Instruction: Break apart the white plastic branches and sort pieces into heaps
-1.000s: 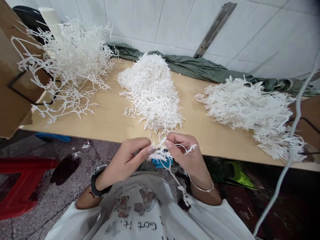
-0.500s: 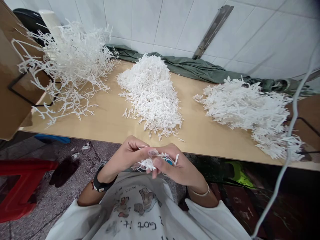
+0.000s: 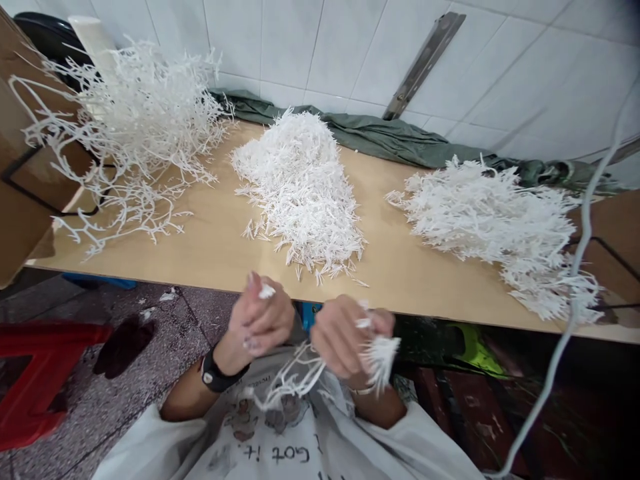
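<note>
The single head view looks forward and down from above the shirt [image 3: 273,433], with the left hand [image 3: 263,319] and right hand [image 3: 343,337] near below, the table [image 3: 425,283] beyond them and the tiled wall [image 3: 343,47] farthest off at the top.

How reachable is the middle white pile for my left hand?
Probably yes: the middle white pile lies just ahead of your left hand, nothing bulky between, though it seems to hold a white piece.

Green cloth [image 3: 385,139] along tiled wall [image 3: 285,40] — red stool [image 3: 50,340] at left.
</note>
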Demonstrator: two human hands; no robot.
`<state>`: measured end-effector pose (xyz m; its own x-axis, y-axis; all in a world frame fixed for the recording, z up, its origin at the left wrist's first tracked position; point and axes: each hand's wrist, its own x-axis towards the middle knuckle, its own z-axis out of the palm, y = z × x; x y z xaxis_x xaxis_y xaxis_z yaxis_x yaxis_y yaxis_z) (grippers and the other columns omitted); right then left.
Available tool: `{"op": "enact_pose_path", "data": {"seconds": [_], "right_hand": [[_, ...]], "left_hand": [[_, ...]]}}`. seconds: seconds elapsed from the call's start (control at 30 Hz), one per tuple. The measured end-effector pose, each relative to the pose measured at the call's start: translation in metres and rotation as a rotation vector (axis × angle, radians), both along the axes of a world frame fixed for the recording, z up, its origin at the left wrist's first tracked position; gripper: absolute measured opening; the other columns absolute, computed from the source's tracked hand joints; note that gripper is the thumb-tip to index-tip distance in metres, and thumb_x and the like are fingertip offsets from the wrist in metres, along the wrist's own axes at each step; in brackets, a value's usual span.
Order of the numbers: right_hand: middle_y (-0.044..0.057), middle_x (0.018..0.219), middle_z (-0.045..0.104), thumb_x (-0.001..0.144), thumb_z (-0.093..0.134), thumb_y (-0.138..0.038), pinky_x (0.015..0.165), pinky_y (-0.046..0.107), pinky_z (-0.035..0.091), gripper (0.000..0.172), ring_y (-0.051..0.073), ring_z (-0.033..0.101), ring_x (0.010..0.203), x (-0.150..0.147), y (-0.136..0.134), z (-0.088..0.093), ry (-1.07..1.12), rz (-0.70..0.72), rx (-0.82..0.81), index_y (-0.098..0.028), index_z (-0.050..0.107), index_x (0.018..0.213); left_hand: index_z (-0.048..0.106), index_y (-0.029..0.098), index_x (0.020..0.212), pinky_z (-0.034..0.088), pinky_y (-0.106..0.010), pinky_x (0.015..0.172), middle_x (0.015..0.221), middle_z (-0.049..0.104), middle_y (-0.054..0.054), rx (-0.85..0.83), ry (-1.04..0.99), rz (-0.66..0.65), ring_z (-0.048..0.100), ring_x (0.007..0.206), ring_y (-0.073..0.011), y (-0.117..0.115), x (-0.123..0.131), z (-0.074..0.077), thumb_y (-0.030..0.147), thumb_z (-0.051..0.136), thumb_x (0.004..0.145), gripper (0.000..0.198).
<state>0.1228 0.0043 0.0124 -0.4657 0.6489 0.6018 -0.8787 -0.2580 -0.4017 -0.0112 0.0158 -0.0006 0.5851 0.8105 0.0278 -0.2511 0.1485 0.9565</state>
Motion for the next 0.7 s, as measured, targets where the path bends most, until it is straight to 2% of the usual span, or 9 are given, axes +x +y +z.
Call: {"op": "enact_pose_path", "data": {"seconds": [0.07,0.13,0.2,0.27,0.37,0.47,0.53,0.6,0.7], "right_hand": [[-0.009,0.023,0.022,0.087,0.047,-0.033,0.03,0.015,0.033,0.056,0.005,0.028,0.019,0.011,0.001,0.007,0.008,-0.224,0.079,-0.02,0.022,0.039],[-0.008,0.025,0.023,0.089,0.045,-0.035,0.029,0.015,0.027,0.057,0.004,0.026,0.021,0.022,-0.001,0.012,-0.229,-0.543,0.009,-0.019,0.025,0.039],[-0.006,0.029,0.028,0.088,0.05,-0.038,0.03,0.017,0.023,0.056,0.004,0.027,0.025,0.029,-0.005,0.015,-0.51,-0.821,-0.121,-0.018,0.032,0.04],[-0.005,0.035,0.036,0.087,0.055,-0.041,0.032,0.018,0.023,0.052,0.005,0.033,0.03,0.032,-0.009,0.016,-0.685,-0.977,-0.201,-0.017,0.04,0.044],[-0.003,0.045,0.046,0.089,0.054,-0.047,0.034,0.018,0.023,0.045,0.004,0.037,0.035,0.031,-0.013,0.016,-0.832,-1.045,-0.265,-0.016,0.05,0.055],[-0.003,0.049,0.048,0.09,0.053,-0.048,0.036,0.018,0.023,0.042,0.004,0.037,0.038,0.028,-0.013,0.017,-0.894,-1.043,-0.292,-0.017,0.052,0.062],[-0.004,0.048,0.046,0.09,0.053,-0.047,0.037,0.018,0.023,0.041,0.004,0.036,0.039,0.028,-0.012,0.017,-0.884,-1.058,-0.288,-0.017,0.052,0.062],[-0.005,0.047,0.045,0.09,0.054,-0.045,0.037,0.018,0.022,0.041,0.003,0.035,0.038,0.028,-0.011,0.018,-0.862,-1.079,-0.286,-0.017,0.051,0.061],[-0.005,0.047,0.044,0.09,0.054,-0.044,0.037,0.019,0.022,0.041,0.003,0.033,0.038,0.028,-0.009,0.019,-0.859,-1.096,-0.306,-0.017,0.048,0.06]], "left_hand": [[0.022,0.021,0.039,0.024,-0.021,0.023,0.027,0.006,0.007,0.04,-0.081,0.106,0.012,0.022,-0.0053,0.009,-0.007,0.009,0.082,0.02,0.08,0.074],[0.034,0.019,0.044,0.038,-0.021,0.034,0.034,0.028,0.005,0.158,-0.073,0.163,0.029,0.029,-0.0059,0.024,-0.013,0.024,0.069,0.035,0.088,0.066],[0.055,0.016,0.064,0.045,-0.021,0.049,0.058,0.057,-0.001,0.329,0.222,0.094,0.049,0.047,-0.0077,0.045,-0.018,0.038,0.049,0.048,0.092,0.044],[0.061,0.015,0.097,0.047,-0.024,0.059,0.08,0.066,-0.004,0.524,0.529,0.176,0.056,0.061,-0.0107,0.07,-0.019,0.047,0.038,0.048,0.093,0.027],[0.042,0.013,0.135,0.048,-0.033,0.075,0.121,0.061,-0.016,0.799,0.896,0.381,0.061,0.078,-0.0174,0.103,-0.013,0.046,0.037,0.059,0.086,0.057],[0.057,0.011,0.123,0.045,-0.043,0.087,0.109,0.067,-0.017,0.955,1.08,0.54,0.06,0.093,-0.0271,0.127,-0.004,0.037,0.042,0.046,0.093,0.045],[0.066,0.012,0.108,0.043,-0.047,0.089,0.1,0.07,-0.016,1.011,1.123,0.586,0.059,0.097,-0.0297,0.139,0.0,0.03,0.032,0.035,0.098,0.038],[0.066,0.014,0.114,0.043,-0.047,0.09,0.109,0.069,-0.015,1.044,1.122,0.578,0.057,0.103,-0.0309,0.147,0.002,0.025,0.02,0.042,0.093,0.032],[0.056,0.015,0.131,0.041,-0.046,0.097,0.126,0.063,-0.014,1.079,1.031,0.537,0.053,0.114,-0.0308,0.152,0.001,0.025,0.018,0.057,0.085,0.046]]}}
